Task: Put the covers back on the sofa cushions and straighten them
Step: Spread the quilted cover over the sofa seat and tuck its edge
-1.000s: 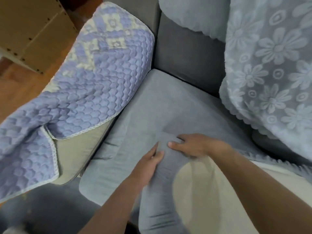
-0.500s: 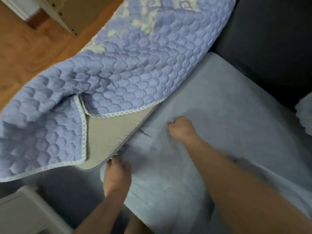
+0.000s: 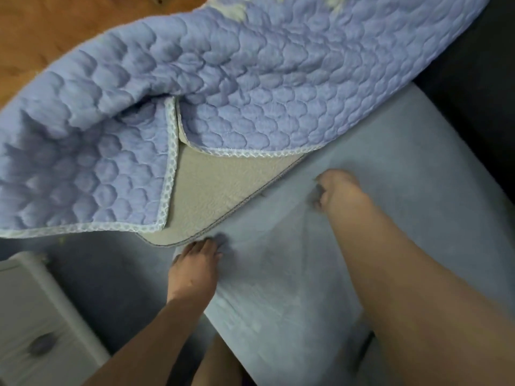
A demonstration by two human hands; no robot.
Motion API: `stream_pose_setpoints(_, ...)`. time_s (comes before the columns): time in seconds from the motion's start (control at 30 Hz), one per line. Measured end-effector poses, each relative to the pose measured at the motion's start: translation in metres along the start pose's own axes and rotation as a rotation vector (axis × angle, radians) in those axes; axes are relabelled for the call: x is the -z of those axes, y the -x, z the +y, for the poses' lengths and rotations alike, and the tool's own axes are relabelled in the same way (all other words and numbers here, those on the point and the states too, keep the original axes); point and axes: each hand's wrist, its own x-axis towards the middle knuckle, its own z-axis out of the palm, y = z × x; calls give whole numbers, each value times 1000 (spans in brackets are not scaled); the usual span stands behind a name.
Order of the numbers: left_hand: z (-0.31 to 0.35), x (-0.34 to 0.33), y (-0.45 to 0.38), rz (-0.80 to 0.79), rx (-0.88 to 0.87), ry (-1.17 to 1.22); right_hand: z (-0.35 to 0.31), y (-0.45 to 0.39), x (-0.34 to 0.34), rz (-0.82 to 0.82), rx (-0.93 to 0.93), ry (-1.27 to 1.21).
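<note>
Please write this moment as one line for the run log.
left hand: grips cushion cover corner | right hand: bunches cover | quilted throw: draped beside

Cushion cover (image 3: 362, 174) matt cloth; throw (image 3: 250, 79) quilted.

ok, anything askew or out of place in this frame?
Yes. The quilted purple throw is bunched over the armrest, one corner folded back so its beige underside shows. The grey cushion cover is wrinkled where the right hand bunches it; the left hand holds its edge. Nothing looks spilled or torn.
</note>
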Motion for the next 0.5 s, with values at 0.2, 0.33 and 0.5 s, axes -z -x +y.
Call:
stream_pose_setpoints(0.2,-4,-4,17,223,374,379,20,5,-5,-156,-113,-974)
stream_pose_setpoints(0.33,-12,-7,-9,401,599,628,-2,7,-28,-247,-36,-1230)
stream_pose_setpoints(0.5,-18,-33,-48,469,646,756,-10,-26,-46,-338,37,-1302)
